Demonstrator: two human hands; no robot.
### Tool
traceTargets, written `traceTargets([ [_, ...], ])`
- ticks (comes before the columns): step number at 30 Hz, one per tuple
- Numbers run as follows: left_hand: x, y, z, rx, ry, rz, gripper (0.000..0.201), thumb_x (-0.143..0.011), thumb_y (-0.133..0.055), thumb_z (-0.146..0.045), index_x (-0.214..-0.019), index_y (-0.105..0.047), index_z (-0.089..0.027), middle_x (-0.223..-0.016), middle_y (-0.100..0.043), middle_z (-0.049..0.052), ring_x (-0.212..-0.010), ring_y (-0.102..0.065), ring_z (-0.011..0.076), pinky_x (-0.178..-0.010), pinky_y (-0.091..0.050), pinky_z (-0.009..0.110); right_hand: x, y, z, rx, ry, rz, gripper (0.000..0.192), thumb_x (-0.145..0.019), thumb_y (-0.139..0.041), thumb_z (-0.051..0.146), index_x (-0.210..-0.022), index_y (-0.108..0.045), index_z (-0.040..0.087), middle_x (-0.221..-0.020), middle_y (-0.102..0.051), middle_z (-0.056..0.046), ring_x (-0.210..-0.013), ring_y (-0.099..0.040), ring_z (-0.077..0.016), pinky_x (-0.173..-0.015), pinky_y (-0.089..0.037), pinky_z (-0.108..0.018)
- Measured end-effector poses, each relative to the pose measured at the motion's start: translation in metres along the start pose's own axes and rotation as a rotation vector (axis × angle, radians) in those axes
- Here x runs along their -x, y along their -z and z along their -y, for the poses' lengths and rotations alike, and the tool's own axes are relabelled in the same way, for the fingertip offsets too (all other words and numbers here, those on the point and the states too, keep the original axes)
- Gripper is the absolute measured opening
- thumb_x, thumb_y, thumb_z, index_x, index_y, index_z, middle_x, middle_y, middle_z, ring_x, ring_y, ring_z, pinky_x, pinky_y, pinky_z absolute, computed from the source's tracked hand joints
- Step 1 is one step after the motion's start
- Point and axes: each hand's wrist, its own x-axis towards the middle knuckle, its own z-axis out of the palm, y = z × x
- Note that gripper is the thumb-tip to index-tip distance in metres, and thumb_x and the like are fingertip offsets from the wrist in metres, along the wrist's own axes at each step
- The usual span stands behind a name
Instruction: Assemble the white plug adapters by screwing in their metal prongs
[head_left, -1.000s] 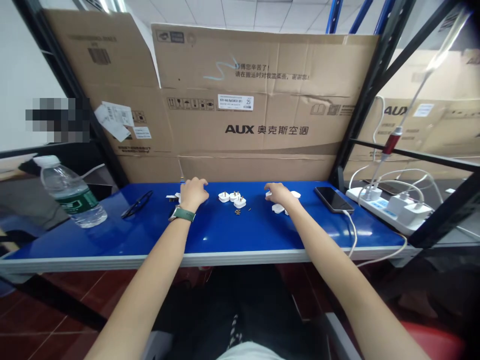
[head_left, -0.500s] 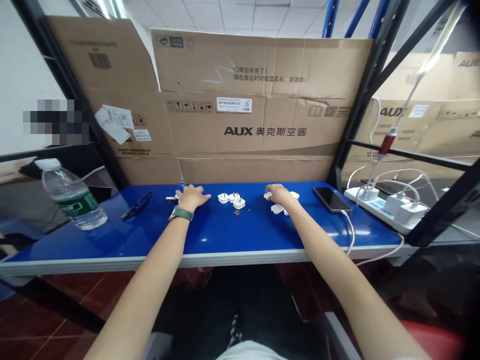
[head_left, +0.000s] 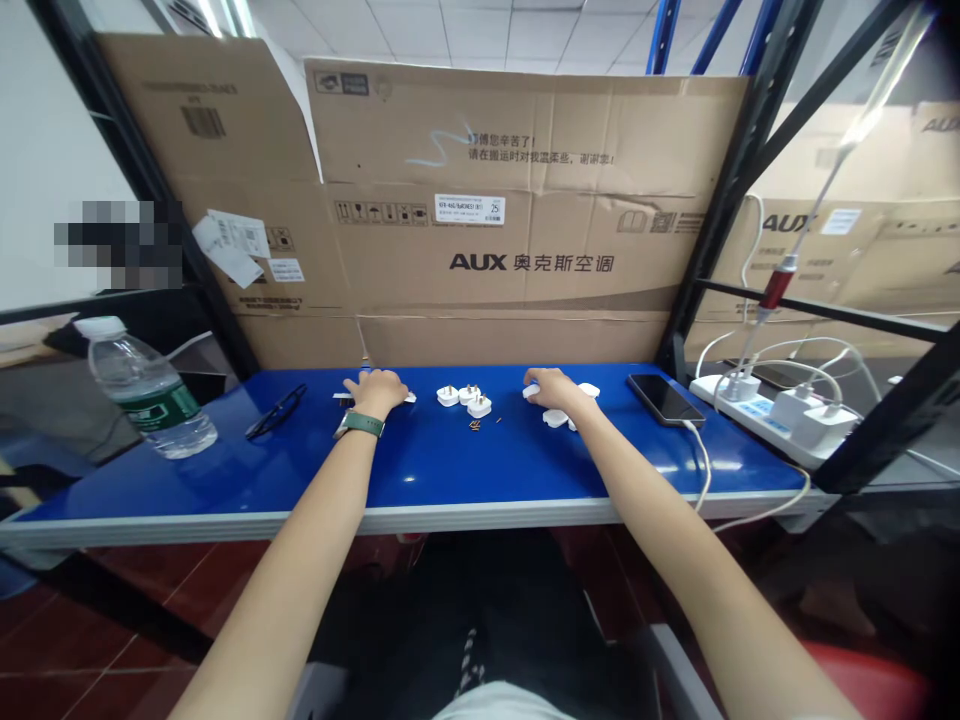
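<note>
**Left hand draws back toward the small parts; right hand stays over the white pieces**

Compared with half a second ago, the left hand [head_left: 377, 390] has pulled its fingers in: they were spread flat toward the plugs and are now curled over small white and dark parts [head_left: 343, 398] at the far left of the group. Its grip looks loosely curled, but whether it grasps anything cannot be told. The right hand [head_left: 553, 386] has barely shifted; it rests on a cluster of white plug pieces [head_left: 556, 416], and whether it is clenched on one is hidden by the knuckles.

Between the hands, three white plugs [head_left: 465, 398] sit prongs up on the blue worktop [head_left: 450, 470], with a few tiny brass screws [head_left: 475, 425] just near of them; none have moved.

The only container is a clear water bottle [head_left: 146, 393] at the left, capped, lying tilted, with what looks like some water inside. A phone [head_left: 664, 398] lies right of the right hand, and a power strip [head_left: 772, 415] further right.
</note>
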Motion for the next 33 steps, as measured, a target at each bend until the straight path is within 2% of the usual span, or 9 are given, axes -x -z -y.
traceTargets([
  [8,-0.003,0.002,0.002,-0.059,0.02,0.045,0.041,-0.074,-0.066,-0.046,-0.105,-0.079,-0.023,-0.135,-0.063,0.024,-0.131,-0.046,0.0524,-0.104,-0.028,0.076,0.001,0.002,0.002,-0.032,0.043,-0.02,0.037,-0.086,-0.071,0.022,-0.123,-0.069,0.023,-0.119,-0.073,-0.01,-0.107,-0.068,-0.025,-0.082,-0.049,-0.027],
  [14,0.002,0.008,0.0,0.008,0.061,0.066,0.028,-0.079,-0.066,-0.038,-0.098,-0.079,-0.023,-0.131,-0.066,0.02,-0.134,-0.043,0.0496,-0.108,-0.024,0.074,0.0,0.001,0.002,-0.042,0.07,-0.034,0.035,-0.086,-0.071,0.022,-0.121,-0.069,0.022,-0.117,-0.074,-0.009,-0.108,-0.067,-0.025,-0.085,-0.048,-0.028],
  [18,0.006,0.009,0.0,0.033,0.049,0.01,0.027,-0.083,-0.066,-0.037,-0.102,-0.078,-0.023,-0.126,-0.07,0.019,-0.134,-0.044,0.0482,-0.108,-0.026,0.071,-0.002,0.0,0.0,-0.054,0.081,-0.057,0.039,-0.087,-0.07,0.021,-0.125,-0.067,0.021,-0.121,-0.073,-0.011,-0.113,-0.066,-0.0263,-0.088,-0.048,-0.029],
  [23,0.008,0.01,0.0,0.093,-0.019,-0.129,0.036,-0.091,-0.057,-0.031,-0.123,-0.071,-0.022,-0.13,-0.068,0.017,-0.13,-0.052,0.0441,-0.106,-0.035,0.065,-0.001,0.002,0.001,-0.08,0.107,-0.103,0.041,-0.086,-0.068,0.018,-0.127,-0.066,0.019,-0.124,-0.072,-0.012,-0.117,-0.064,-0.0267,-0.094,-0.048,-0.03],
  [26,0.008,0.013,-0.004,0.24,-0.185,-0.233,0.04,-0.094,-0.052,-0.027,-0.131,-0.064,-0.018,-0.131,-0.066,0.017,-0.125,-0.059,0.0353,-0.106,-0.044,0.051,0.001,0.006,0.006,-0.204,0.162,-0.16,0.041,-0.084,-0.068,0.016,-0.125,-0.067,0.019,-0.121,-0.073,-0.009,-0.114,-0.065,-0.024,-0.097,-0.047,-0.029],
  [29,0.011,0.016,-0.013,0.437,-0.476,-0.3,0.039,-0.096,-0.05,-0.025,-0.13,-0.064,-0.015,-0.13,-0.065,0.015,-0.119,-0.063,0.0253,-0.108,-0.047,0.037,0.004,0.012,0.011,-0.48,0.288,-0.204,0.038,-0.085,-0.068,0.02,-0.122,-0.066,0.021,-0.123,-0.071,-0.005,-0.108,-0.064,-0.0198,-0.094,-0.047,-0.028],
  [31,0.015,0.016,-0.021,0.529,-0.679,-0.295,0.035,-0.097,-0.05,-0.029,-0.126,-0.066,-0.016,-0.127,-0.067,0.012,-0.118,-0.063,0.0227,-0.107,-0.048,0.034,0.006,0.015,0.014,-0.685,0.355,-0.158,0.036,-0.091,-0.064,0.031,-0.125,-0.064,0.022,-0.118,-0.07,-0.005,-0.094,-0.062,-0.0163,-0.082,-0.048,-0.026],
  [33,0.021,0.016,-0.03,0.573,-0.838,-0.238,0.031,-0.097,-0.052,-0.032,-0.12,-0.069,-0.019,-0.124,-0.068,0.009,-0.119,-0.063,0.022,-0.109,-0.048,0.034,0.009,0.018,0.017,-0.89,0.385,-0.053,0.04,-0.095,-0.057,0.042,-0.129,-0.061,0.022,-0.107,-0.068,-0.004,-0.076,-0.055,-0.0129,-0.067,-0.043,-0.023],
])
